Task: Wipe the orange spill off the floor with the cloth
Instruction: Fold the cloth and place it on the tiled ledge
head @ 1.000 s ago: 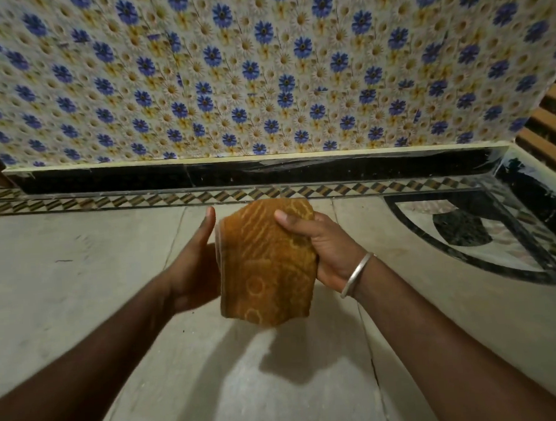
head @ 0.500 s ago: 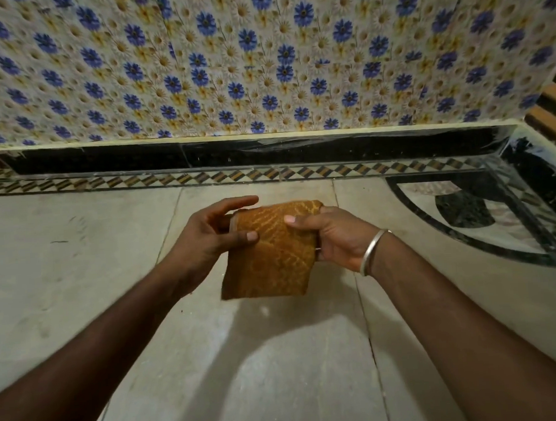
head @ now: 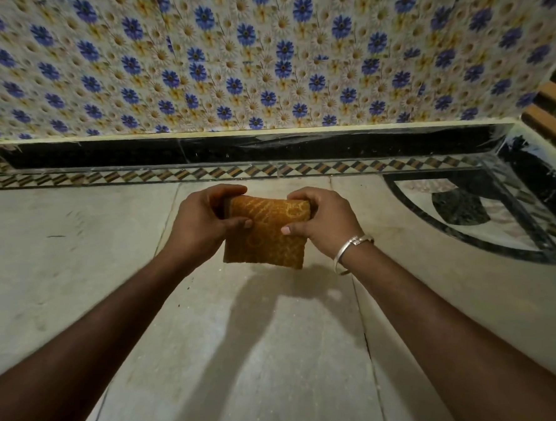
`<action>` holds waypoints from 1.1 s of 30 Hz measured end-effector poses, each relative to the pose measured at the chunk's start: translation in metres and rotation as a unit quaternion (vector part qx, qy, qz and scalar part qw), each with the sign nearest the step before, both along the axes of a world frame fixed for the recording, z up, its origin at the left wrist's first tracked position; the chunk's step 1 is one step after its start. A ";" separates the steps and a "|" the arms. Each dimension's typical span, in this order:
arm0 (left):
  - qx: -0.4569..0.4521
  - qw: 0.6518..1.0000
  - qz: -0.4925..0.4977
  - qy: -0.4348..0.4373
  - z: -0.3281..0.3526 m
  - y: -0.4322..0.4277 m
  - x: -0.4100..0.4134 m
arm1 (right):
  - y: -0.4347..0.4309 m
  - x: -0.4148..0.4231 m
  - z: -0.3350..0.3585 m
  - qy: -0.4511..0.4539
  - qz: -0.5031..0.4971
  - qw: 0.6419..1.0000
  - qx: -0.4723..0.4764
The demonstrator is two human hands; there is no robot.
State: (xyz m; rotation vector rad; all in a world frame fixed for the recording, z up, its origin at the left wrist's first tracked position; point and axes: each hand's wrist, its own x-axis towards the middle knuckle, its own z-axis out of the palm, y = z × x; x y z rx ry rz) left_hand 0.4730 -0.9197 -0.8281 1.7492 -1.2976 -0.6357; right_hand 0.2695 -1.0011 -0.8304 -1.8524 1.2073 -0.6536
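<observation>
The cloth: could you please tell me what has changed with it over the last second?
The left hand, which lay open against the left side of the cloth, has closed on its upper left corner. The right hand has kept its grip on the upper right. The cloth now hangs shorter and wider between them. It is still held above the floor, not touching it.

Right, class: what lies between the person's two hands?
The folded orange cloth, gripped by the left hand and the right hand, as the head view shows.
</observation>
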 end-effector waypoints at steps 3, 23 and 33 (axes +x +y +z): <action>-0.014 0.999 0.016 -0.038 0.003 0.002 -0.001 | -0.001 -0.001 -0.002 0.037 -0.003 0.998 -0.050; -0.004 0.996 0.033 -0.082 0.017 -0.008 -0.020 | 0.003 0.003 0.020 -0.107 0.028 0.981 0.160; 0.045 0.968 -0.099 0.226 -0.008 0.001 -0.031 | 0.001 0.004 0.030 -0.166 0.035 0.946 0.277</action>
